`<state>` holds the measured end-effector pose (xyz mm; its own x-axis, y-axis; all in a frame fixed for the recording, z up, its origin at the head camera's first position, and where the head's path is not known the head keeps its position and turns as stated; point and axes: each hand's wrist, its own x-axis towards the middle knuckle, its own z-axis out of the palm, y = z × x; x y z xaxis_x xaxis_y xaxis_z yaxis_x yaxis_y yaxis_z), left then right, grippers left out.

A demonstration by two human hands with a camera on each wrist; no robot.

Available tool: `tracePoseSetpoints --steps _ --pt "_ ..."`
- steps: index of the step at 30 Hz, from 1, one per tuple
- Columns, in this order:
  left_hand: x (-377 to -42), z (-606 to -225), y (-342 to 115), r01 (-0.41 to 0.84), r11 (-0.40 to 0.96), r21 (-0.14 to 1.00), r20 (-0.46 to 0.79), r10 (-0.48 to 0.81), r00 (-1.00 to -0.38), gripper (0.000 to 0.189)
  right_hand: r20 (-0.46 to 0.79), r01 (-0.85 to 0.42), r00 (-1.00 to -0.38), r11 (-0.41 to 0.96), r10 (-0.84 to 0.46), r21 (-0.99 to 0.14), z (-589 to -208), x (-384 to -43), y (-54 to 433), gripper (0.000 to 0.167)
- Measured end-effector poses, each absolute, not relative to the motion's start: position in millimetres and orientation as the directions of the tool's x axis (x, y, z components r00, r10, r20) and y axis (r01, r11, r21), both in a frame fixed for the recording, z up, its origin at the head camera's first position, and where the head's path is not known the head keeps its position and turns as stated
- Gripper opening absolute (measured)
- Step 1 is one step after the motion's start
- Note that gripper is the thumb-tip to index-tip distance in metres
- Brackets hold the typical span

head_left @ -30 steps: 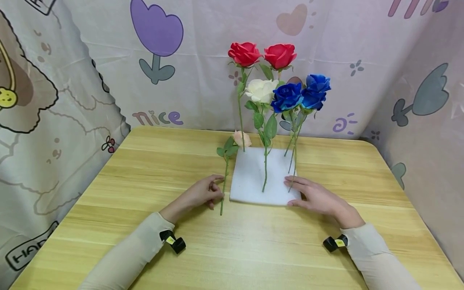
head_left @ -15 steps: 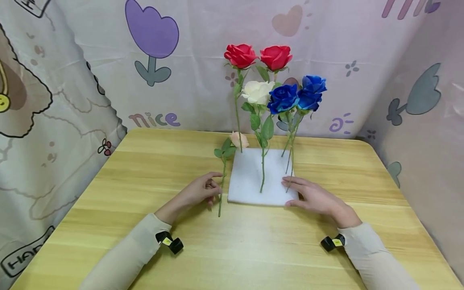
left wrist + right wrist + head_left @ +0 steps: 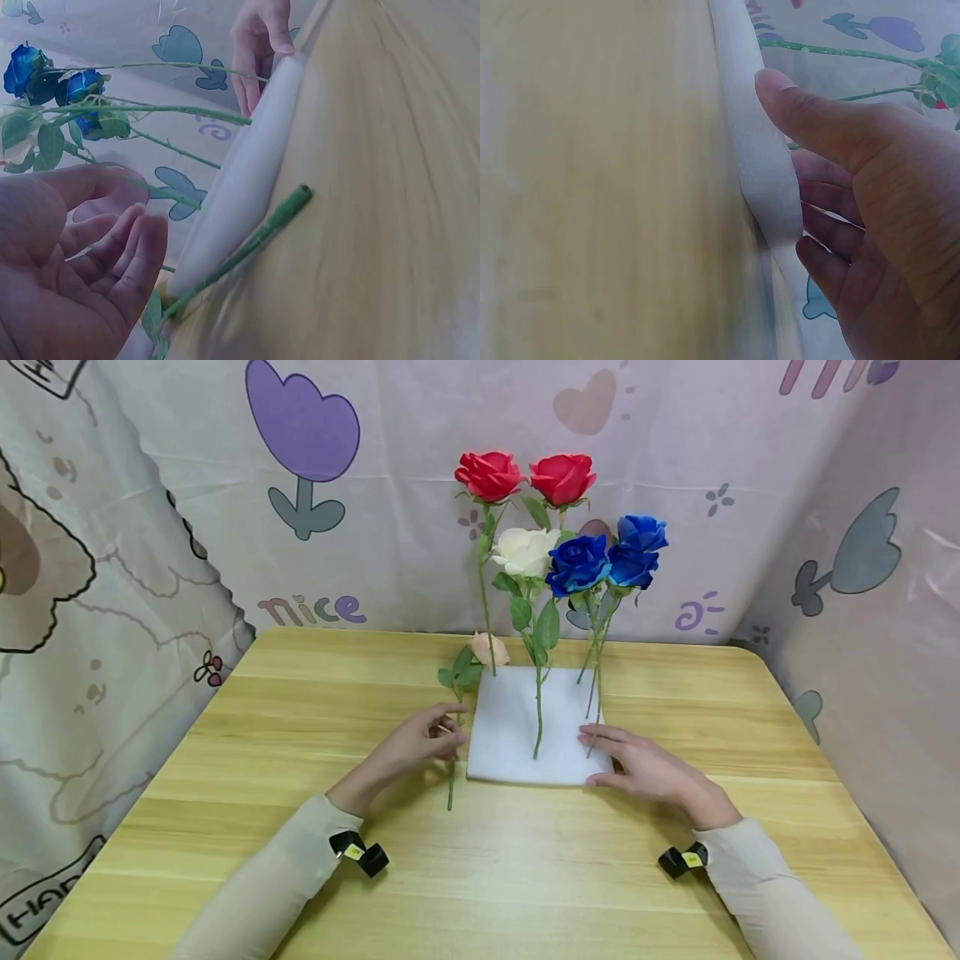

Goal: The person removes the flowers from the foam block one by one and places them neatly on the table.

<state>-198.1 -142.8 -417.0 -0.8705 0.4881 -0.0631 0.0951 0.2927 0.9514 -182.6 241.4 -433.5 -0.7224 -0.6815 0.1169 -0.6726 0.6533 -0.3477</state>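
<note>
A peach rose (image 3: 490, 649) lies on the table along the left side of a white foam board (image 3: 502, 752). My left hand (image 3: 423, 739) is over its green stem, fingers loosely bent. In the left wrist view the stem (image 3: 247, 255) lies on the table beyond the fingertips (image 3: 154, 225), with nothing between them. My right hand (image 3: 648, 764) rests on the board's front right corner, thumb at the front edge and fingers on top. Standing in the board are two red roses (image 3: 487, 477), a white rose (image 3: 525, 552) and several blue roses (image 3: 577, 564).
The wooden table (image 3: 487, 877) runs back to a printed curtain (image 3: 420, 510). Tall stems rise from the board close to the right fingers. A small black camera is strapped on each wrist.
My left hand has risen slightly and moved forward along the peach rose's stem, fingers off it. The right hand stays on the board. The head view has shifted a little.
</note>
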Motion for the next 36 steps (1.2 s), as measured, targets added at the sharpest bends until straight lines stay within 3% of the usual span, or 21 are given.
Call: tracePoseSetpoints --steps 8,18,36 --pt "-202 -412 -129 0.118 0.254 0.960 -0.020 0.483 -0.875 0.054 0.111 -0.663 -0.730 0.658 -0.675 -0.359 -433 -182 241 0.069" --pt "-208 -417 -110 0.164 0.306 0.938 0.018 0.428 -0.904 0.057 0.112 -0.666 -0.727 0.656 -0.678 -0.356 -434 -184 241 0.069" --pt "-209 -422 -70 0.182 0.150 0.972 0.078 0.521 -0.850 0.063 0.116 -0.672 -0.722 0.650 -0.683 -0.356 -436 -184 243 0.069"
